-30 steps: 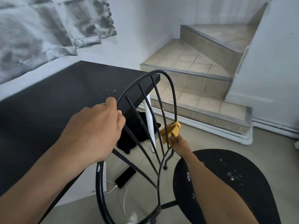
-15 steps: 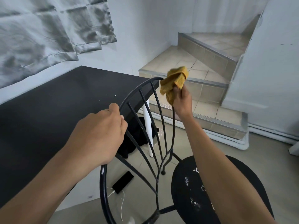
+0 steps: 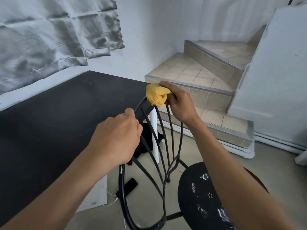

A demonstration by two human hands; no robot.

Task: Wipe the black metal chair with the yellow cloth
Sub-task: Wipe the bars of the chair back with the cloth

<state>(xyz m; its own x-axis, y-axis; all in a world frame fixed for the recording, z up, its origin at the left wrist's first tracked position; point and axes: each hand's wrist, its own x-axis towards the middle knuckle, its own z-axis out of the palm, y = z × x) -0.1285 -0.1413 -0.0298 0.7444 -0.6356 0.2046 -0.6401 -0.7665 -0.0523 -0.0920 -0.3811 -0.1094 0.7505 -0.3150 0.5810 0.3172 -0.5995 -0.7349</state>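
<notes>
Tabletop (image 3: 58, 122), black and broad, fills our view from 7 to 10 o'clock, under a creased grey curtain (image 3: 49, 39) at 11. Tiled stairs (image 3: 199, 75) climb at 1 to 2 o'clock. Next comes the black metal chair (image 3: 197, 201): its round, paint-flecked seat sits at 5 o'clock, and its arched back of thin rods rises through the centre, the arch's top just in front of the table's corner. Our left hand (image 3: 116, 140), at the centre, curls around the left side of the arch and grips it. Our right hand (image 3: 181, 103), at 1 o'clock from it, holds the yellow cloth (image 3: 156, 95) bunched in its fingers and presses it on the arch's top, where it wraps over the rail. Smallest, a dark phone (image 3: 131, 185) lies on the floor at 6 o'clock, beyond the chair's back, a white cable at its end.
</notes>
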